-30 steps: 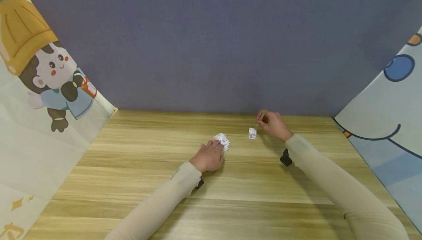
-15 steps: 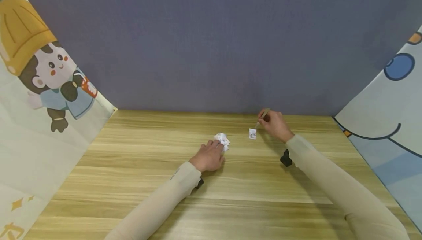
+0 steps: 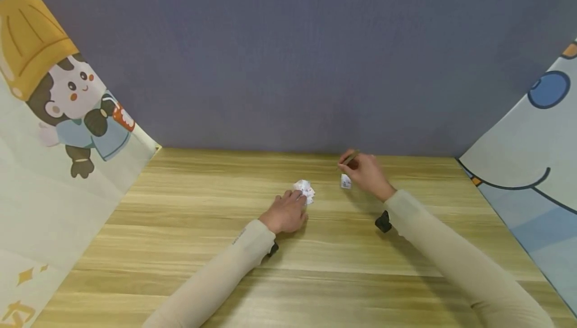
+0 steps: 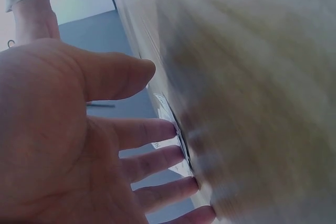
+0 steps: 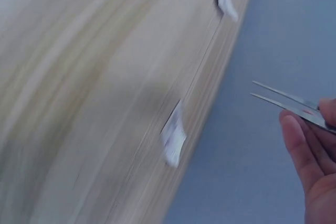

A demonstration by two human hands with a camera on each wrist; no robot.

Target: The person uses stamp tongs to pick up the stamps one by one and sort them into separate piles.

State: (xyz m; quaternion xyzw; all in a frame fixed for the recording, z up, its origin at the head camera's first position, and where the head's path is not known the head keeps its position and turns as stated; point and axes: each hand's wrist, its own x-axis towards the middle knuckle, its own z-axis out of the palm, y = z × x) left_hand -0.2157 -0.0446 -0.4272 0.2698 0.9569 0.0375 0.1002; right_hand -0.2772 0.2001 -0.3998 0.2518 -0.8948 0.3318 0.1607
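Slender metal tweezers (image 5: 299,111), their two tips standing apart, are pointing leftward above the far part of the worktop (image 3: 203,208), the right hand (image 3: 367,173) pinching them between thumb and fingers. Just beside it, a single white printed piece (image 3: 345,182), slightly wavy, is lying on the worktop. Well to its left, the left hand (image 3: 286,214) is resting spread, nearly straight fingers on a pile of similar white pieces (image 3: 304,188).
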